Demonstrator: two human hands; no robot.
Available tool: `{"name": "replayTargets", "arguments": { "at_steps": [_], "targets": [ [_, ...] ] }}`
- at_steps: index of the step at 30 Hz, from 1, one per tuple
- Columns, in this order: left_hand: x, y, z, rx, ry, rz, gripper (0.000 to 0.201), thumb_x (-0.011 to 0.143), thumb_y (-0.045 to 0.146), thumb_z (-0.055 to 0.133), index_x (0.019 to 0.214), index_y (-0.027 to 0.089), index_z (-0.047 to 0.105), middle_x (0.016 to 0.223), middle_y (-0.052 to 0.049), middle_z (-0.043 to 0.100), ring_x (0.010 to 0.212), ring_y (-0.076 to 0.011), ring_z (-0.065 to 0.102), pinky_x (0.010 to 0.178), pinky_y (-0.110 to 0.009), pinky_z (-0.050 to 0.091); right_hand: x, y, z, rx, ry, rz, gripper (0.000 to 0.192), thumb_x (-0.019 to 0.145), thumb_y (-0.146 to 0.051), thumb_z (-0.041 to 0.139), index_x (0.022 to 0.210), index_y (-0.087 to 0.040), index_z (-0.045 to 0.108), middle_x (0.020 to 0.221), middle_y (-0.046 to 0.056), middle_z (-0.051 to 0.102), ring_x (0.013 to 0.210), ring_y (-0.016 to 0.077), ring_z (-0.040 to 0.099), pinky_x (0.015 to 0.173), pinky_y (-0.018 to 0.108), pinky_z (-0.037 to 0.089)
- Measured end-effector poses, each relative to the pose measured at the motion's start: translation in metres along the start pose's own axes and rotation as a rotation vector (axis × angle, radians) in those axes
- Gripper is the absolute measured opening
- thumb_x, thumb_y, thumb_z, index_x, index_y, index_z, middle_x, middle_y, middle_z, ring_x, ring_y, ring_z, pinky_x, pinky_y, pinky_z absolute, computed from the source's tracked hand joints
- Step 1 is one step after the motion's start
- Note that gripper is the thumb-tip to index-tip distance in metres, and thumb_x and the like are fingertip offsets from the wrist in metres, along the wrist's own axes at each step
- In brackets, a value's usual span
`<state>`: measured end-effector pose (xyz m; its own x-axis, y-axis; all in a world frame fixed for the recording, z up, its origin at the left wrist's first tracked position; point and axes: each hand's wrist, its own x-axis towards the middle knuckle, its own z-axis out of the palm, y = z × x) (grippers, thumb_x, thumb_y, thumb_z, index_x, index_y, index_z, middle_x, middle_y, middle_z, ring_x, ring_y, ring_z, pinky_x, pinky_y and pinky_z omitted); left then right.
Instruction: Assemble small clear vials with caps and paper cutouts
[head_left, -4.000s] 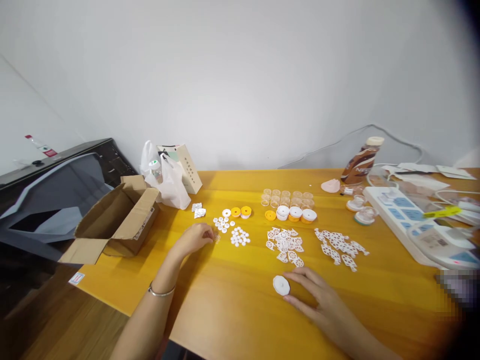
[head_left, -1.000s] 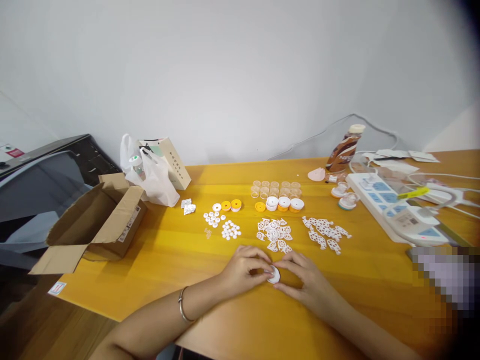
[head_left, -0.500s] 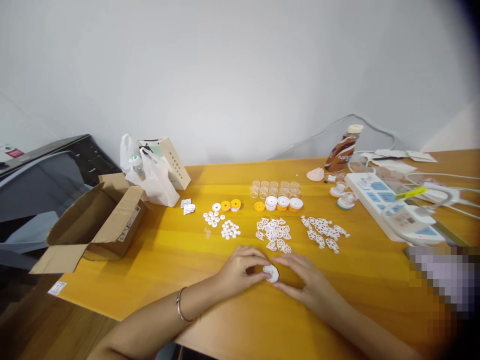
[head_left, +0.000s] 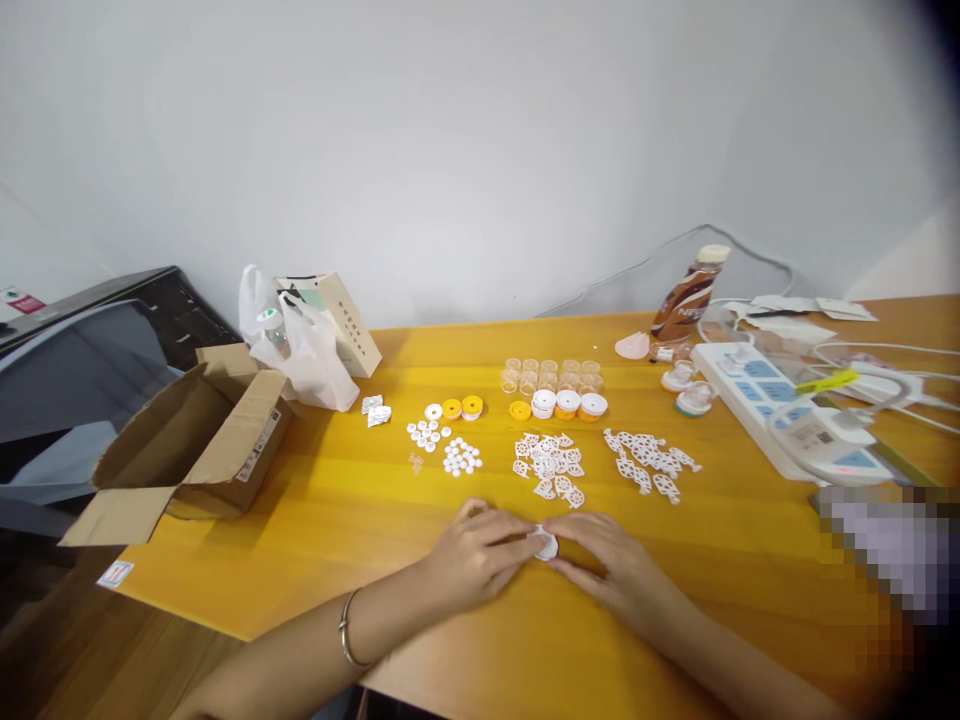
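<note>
A small round white plastic disc (head_left: 547, 546) is between my two hands, low over the near part of the table. My right hand (head_left: 611, 570) grips its right edge between thumb and fingers. Fingertips of my left hand (head_left: 484, 555) press on its left side and partly cover it. Just beyond lie a heap of white openwork plastic pieces (head_left: 551, 460) and a pile of small white round caps (head_left: 462, 457). Farther right is a second group of white openwork pieces (head_left: 649, 460). White and yellow round discs (head_left: 568, 402) stand in a row behind.
Clear plastic cups (head_left: 551, 376) stand in rows at the back. To the right are a brown bottle (head_left: 688, 295), two clear-domed pieces (head_left: 694, 398) and a power strip (head_left: 757, 395). An open cardboard box (head_left: 225, 440) and a white plastic bag (head_left: 311, 360) occupy the left.
My left fingers have moved right, over the disc, and now cover more of it. My right hand keeps its hold with little movement. The camera view has shifted slightly.
</note>
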<state>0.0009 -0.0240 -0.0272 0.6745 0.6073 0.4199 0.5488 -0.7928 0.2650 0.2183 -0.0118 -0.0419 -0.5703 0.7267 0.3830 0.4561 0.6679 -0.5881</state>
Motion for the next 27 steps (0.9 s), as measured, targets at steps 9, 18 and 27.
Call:
{"name": "replayTargets", "arguments": {
  "at_steps": [9,18,27],
  "targets": [
    [0.0008,0.001,-0.0003,0.136,-0.026,0.038,0.03,0.088,0.019,0.043,0.116,0.022,0.052,0.103,-0.005,0.064,0.09,-0.0113,0.058,0.082,-0.03,0.033,0.0001,-0.0007,-0.0001,0.0,0.0,0.022,0.019,0.081,-0.023,0.056,0.1,-0.024,0.056,0.094,0.005,0.068,0.087,0.0196,0.062,0.078,0.035,0.048],
    [0.0005,0.0004,-0.002,0.051,0.014,0.002,0.028,0.087,0.018,0.044,0.113,0.02,0.054,0.102,-0.004,0.066,0.088,-0.011,0.06,0.081,-0.029,0.034,-0.0005,-0.0004,0.0,-0.005,0.011,0.018,0.02,0.081,-0.024,0.055,0.101,-0.024,0.056,0.093,0.005,0.068,0.086,0.0199,0.062,0.076,0.035,0.049],
    [-0.0007,0.0008,-0.0017,-0.05,0.015,-0.018,0.028,0.086,0.021,0.045,0.112,0.02,0.055,0.105,-0.006,0.065,0.092,-0.0129,0.06,0.082,-0.029,0.036,0.0,0.0007,-0.001,-0.022,0.002,-0.039,0.018,0.082,-0.021,0.054,0.099,-0.025,0.059,0.098,0.005,0.069,0.09,0.0196,0.063,0.079,0.035,0.049]
  ]
}}
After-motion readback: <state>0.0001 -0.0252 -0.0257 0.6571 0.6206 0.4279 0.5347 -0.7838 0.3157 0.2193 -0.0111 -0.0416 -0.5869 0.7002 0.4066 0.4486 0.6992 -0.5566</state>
